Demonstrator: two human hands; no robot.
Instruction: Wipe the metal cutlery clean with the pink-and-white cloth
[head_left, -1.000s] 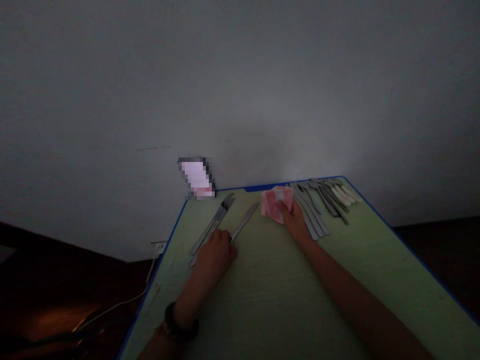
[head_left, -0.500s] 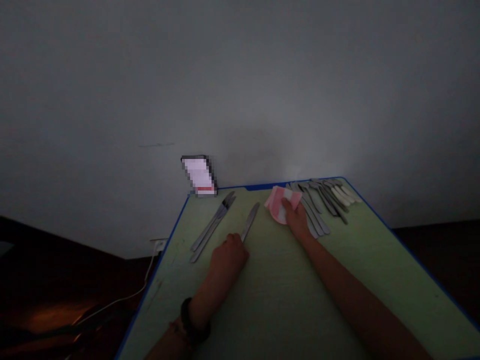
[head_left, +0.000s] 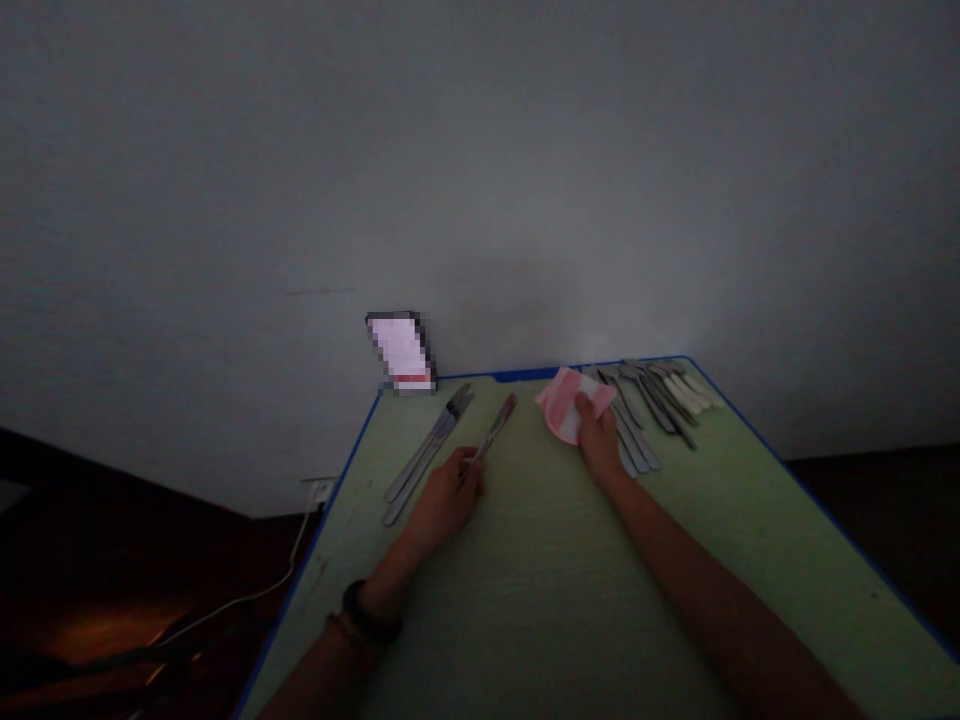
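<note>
My left hand (head_left: 451, 492) is closed on the handle of a table knife (head_left: 498, 424), whose blade points away from me toward the wall. Left of that hand, two more knives (head_left: 429, 452) lie side by side on the green tabletop (head_left: 525, 600). My right hand (head_left: 600, 440) grips a folded pink-and-white cloth (head_left: 564, 405), thumb on top. Just beyond and right of the cloth lie several pieces of cutlery (head_left: 634, 440), partly hidden by my right hand and the cloth.
Spoons and other cutlery, some with white handles (head_left: 690, 392), spread over the back right corner. A phone (head_left: 403, 350) with a blurred screen leans at the back left against the wall (head_left: 600, 200). Left of the table, a white cable (head_left: 292, 565) runs from a socket (head_left: 322, 490).
My left hand has lifted the knife and turned it, drawing slightly left. My right hand and the cloth have shifted a little to the right.
</note>
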